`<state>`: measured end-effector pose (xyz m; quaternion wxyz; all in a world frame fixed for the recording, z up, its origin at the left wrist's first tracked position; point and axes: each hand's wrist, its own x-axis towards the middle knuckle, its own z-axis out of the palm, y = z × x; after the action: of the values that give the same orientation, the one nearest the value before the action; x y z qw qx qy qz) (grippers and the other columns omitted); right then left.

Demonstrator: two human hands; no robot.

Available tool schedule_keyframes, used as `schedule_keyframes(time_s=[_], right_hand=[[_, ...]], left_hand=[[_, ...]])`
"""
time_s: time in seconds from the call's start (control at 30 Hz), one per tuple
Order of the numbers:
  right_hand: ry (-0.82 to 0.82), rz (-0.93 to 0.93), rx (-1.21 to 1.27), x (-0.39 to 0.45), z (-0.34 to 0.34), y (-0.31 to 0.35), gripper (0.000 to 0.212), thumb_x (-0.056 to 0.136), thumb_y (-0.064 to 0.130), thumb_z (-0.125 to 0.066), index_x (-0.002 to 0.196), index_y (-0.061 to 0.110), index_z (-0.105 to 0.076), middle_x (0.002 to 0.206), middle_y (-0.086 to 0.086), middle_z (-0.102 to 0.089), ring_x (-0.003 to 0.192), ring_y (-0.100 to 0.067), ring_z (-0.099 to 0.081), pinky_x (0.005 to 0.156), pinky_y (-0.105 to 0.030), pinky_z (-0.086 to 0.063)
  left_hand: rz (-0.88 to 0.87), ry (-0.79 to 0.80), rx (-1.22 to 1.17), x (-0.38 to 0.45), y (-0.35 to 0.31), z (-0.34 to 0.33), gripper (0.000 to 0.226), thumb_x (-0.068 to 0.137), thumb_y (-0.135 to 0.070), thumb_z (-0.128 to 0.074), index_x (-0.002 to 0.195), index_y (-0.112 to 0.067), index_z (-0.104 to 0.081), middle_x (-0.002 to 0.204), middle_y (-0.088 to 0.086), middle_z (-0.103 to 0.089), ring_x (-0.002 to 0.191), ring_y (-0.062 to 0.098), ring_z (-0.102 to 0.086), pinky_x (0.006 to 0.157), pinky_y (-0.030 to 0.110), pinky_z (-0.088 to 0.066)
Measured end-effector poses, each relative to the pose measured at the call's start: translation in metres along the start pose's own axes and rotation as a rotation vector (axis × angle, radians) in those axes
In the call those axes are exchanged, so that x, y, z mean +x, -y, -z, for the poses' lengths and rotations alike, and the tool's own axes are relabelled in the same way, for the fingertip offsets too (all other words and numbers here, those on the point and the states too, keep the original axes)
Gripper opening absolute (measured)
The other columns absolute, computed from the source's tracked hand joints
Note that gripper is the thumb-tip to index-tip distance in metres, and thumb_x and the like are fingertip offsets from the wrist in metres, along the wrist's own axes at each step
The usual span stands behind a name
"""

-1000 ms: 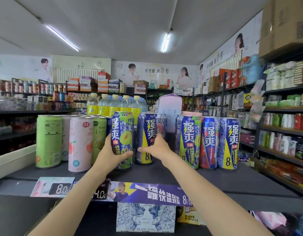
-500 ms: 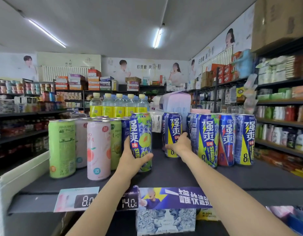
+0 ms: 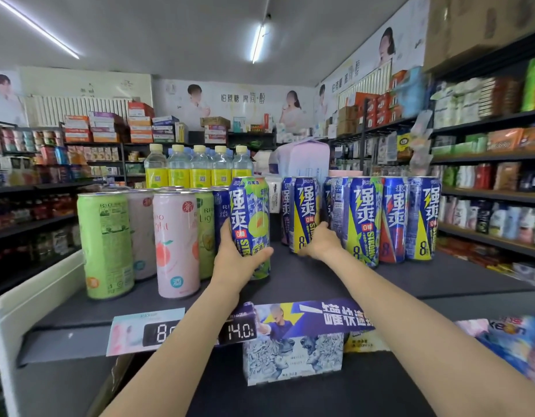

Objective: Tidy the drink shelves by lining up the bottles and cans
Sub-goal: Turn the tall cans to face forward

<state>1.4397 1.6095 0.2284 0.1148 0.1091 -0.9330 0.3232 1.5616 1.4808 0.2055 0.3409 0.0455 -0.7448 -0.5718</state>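
left hand (image 3: 240, 260) is gripping the green-and-blue can (image 3: 250, 224) at mid-shelf; right hand (image 3: 320, 243) is clasping the blue-yellow can (image 3: 305, 215) behind. both should be sliding upright, labels forward, into one row.

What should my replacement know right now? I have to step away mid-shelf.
Left hand grips the blue-and-green can, upright on the shelf.
Right hand grips the blue-and-yellow can, set back from the front.
Done: three blue cans at right stand side by side.
Left: bring both held cans into line; the green can and pink can at left stand staggered, with more cans behind them.
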Motion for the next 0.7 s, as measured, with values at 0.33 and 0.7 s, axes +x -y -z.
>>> schedule_keyframes(time_s=[0.33, 0.7], right_hand=[[-0.199, 0.532, 0.077, -0.051, 0.068, -0.041, 0.029, 0.088, 0.005, -0.056, 0.117, 0.008, -0.054, 0.108, -0.003, -0.056, 0.096, -0.016, -0.057, 0.085, -0.027, -0.048], [-0.318, 0.325, 0.091, -0.042, 0.068, -0.097, 0.075, 0.078, 0.033, -0.074, 0.132, 0.006, -0.031, 0.131, -0.010, -0.036, 0.119, -0.024, -0.044, 0.087, -0.026, -0.036]], left_hand=[[0.060, 0.227, -0.053, -0.010, -0.019, -0.006, 0.088, 0.075, 0.006, -0.071, 0.143, -0.021, -0.021, 0.121, 0.002, -0.055, 0.104, 0.015, -0.054, 0.081, 0.024, -0.044], [0.076, 0.327, -0.081, 0.001, -0.026, -0.078, 0.091, 0.074, 0.010, -0.070, 0.141, -0.016, -0.015, 0.102, -0.009, -0.052, 0.101, 0.015, -0.054, 0.091, 0.035, -0.046]])
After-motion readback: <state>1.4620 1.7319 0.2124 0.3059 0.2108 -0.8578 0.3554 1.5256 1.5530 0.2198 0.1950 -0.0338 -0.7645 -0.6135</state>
